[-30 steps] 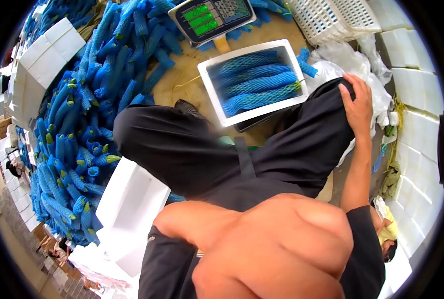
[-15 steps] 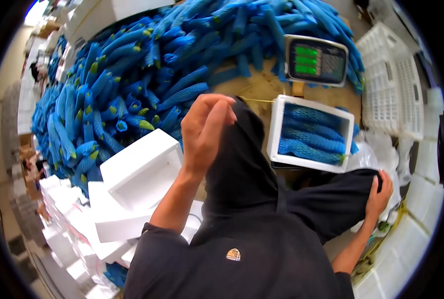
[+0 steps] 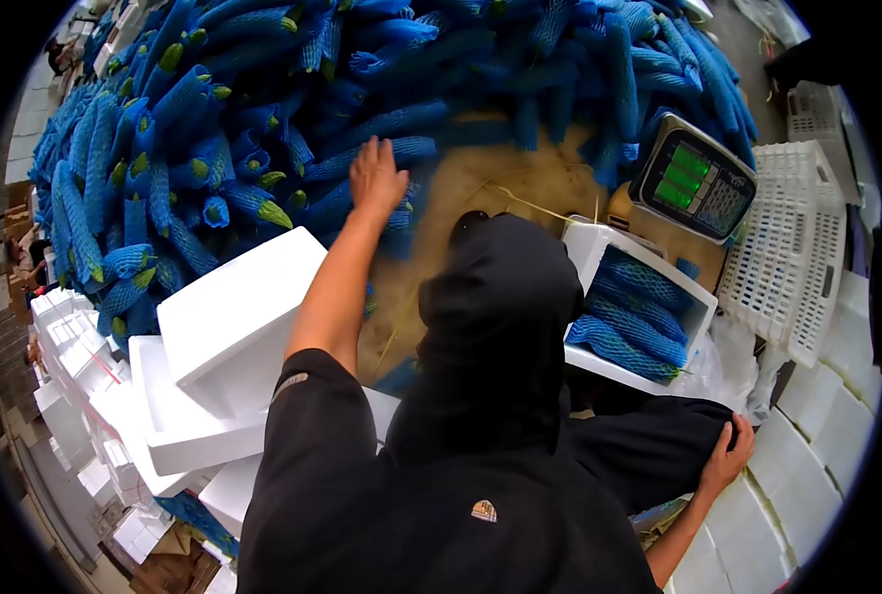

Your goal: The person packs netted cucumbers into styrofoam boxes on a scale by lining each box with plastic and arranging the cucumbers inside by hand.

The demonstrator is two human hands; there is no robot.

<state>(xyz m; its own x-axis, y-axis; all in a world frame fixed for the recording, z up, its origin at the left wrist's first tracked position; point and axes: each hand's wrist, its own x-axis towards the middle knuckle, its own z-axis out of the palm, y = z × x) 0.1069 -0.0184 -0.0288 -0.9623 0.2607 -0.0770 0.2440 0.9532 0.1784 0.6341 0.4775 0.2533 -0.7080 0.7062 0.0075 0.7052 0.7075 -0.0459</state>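
My left hand is stretched out over the near edge of the heap of green vegetables in blue net sleeves, its fingers apart, beside one sleeved piece. Nothing shows in it. On my right knee rests my right hand, fingers spread on the dark trouser cloth. In front of that knee, a white foam box holds several blue-sleeved vegetables lying side by side. Just beyond the box stands a scale display with green lit digits, too blurred to read.
Empty white foam boxes are stacked at my left. A white plastic crate stands at the right, near clear plastic bags. More white boxes line the right edge. A yellow strap lies on the brown floor.
My left hand has moved from over my left knee outward to the heap, and its fingers have opened out. My right hand stays on the knee. The view has shifted.
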